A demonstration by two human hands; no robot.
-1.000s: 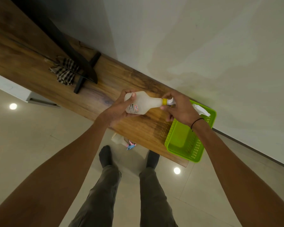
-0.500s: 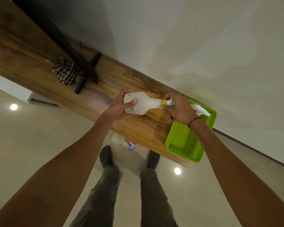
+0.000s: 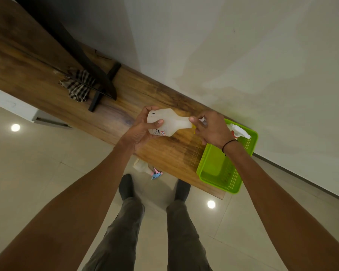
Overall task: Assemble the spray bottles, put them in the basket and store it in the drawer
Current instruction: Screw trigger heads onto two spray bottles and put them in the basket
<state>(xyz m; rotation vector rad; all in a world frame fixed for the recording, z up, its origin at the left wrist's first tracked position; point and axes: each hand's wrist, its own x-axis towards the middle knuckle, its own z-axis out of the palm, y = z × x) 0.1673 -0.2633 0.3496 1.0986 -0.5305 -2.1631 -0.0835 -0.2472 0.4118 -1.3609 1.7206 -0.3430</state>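
Frosted plastic bottle (image 3: 168, 123) gripped by left hand (image 3: 143, 130), right hand (image 3: 209, 128) pinching its yellow collar (image 3: 194, 127).

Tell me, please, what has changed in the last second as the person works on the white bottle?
The right hand has turned on the yellow collar, its fingers now covering most of it. The left hand regripped the white bottle, thumb moving down its side. The bottle stayed level over the wooden shelf; the green basket and the spray head in it did not move.
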